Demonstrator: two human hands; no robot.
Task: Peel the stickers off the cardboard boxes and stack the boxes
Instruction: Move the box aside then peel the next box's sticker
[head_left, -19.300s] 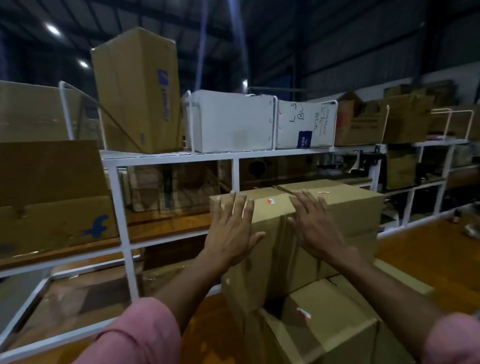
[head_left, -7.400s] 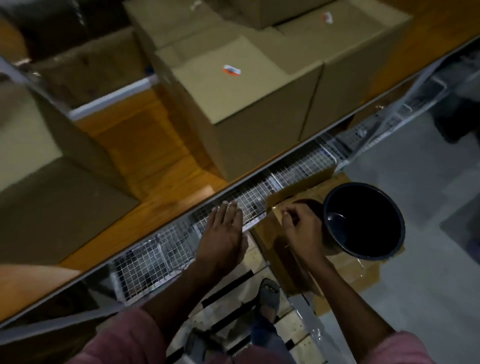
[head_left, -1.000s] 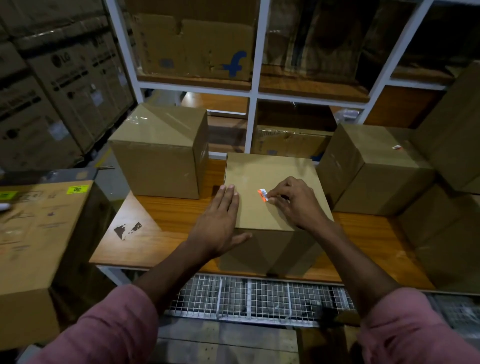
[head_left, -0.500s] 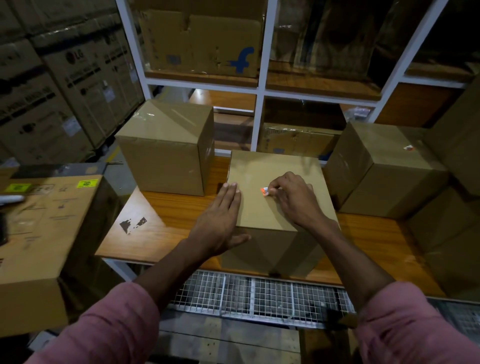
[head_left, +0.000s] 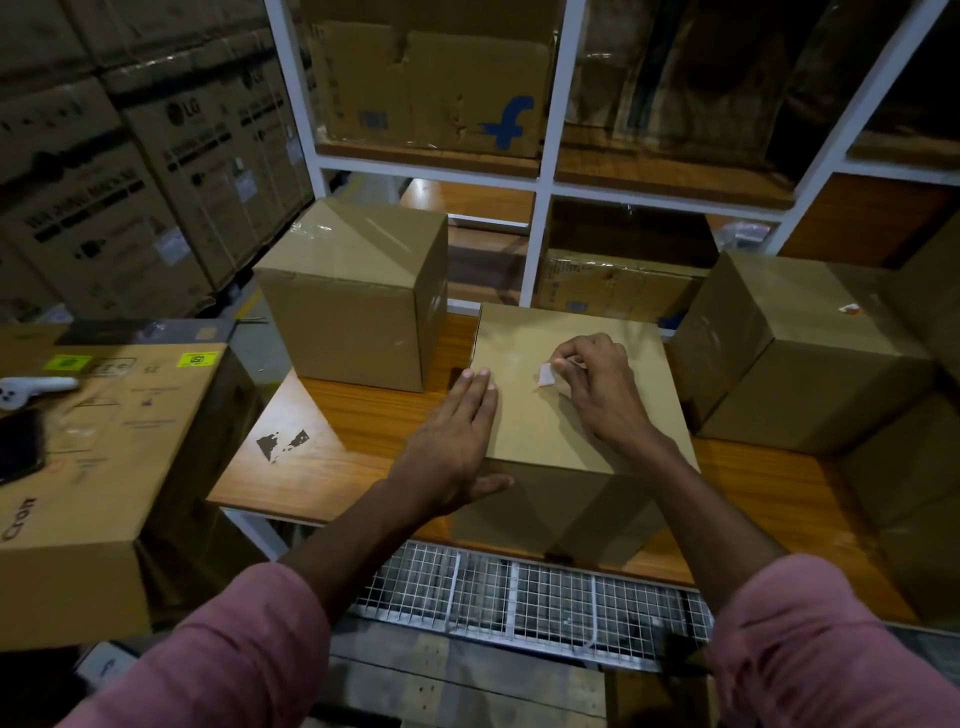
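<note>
A plain cardboard box (head_left: 530, 426) stands in front of me on the wooden shelf board (head_left: 343, 447). My left hand (head_left: 452, 447) lies flat on the box's left top edge, fingers together. My right hand (head_left: 597, 384) pinches a small sticker (head_left: 545, 375) between thumb and fingertips; the sticker stands lifted off the box top with its pale underside showing. A second box (head_left: 358, 291) without a visible sticker sits at the back left. A third box (head_left: 800, 358) on the right carries a small red and white sticker (head_left: 850, 309) on its top.
A large printed carton (head_left: 104, 467) at the left bears a dark phone (head_left: 18, 447) and a white controller (head_left: 31, 389). White rack uprights (head_left: 540, 208) and stored cartons stand behind. A wire mesh panel (head_left: 519, 597) runs below the shelf's front edge. More boxes crowd the right side.
My right hand has peeled the sticker up from the box top; it lay flat a second ago and now stands lifted in my fingers. My left hand stays in place.
</note>
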